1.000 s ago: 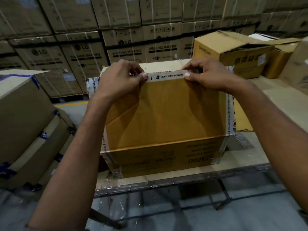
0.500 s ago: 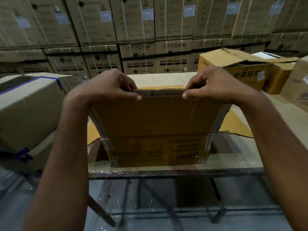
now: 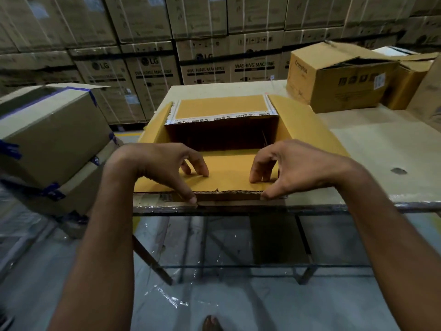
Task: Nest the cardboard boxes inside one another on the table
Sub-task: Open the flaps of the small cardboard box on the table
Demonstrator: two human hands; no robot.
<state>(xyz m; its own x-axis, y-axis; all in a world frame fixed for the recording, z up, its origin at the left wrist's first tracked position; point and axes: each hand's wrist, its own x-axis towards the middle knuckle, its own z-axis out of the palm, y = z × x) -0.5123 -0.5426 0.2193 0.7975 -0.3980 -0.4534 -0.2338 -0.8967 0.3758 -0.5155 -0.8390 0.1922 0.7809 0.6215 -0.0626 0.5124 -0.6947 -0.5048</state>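
A yellow-brown cardboard box (image 3: 222, 130) stands open at the table's near edge, its dark inside showing and its flaps folded outward. The near flap (image 3: 229, 174) lies toward me over the front. My left hand (image 3: 162, 168) pinches that flap's left part, thumb under its edge and fingers on top. My right hand (image 3: 286, 168) pinches the right part the same way. A second box printed Crompton (image 3: 338, 80) sits at the back right with loose flaps, and another smaller brown box (image 3: 408, 84) lies beside it.
The table (image 3: 372, 144) is pale with a dark metal frame and has a round hole near its right edge. Taped brown cartons (image 3: 47, 139) are stacked close on the left. Washing machine cartons (image 3: 210, 65) form a wall behind. The floor below is covered in plastic film.
Both hands pulled the near top flap up and back toward me, so the box went from shut to open. The far flap now lies folded away.
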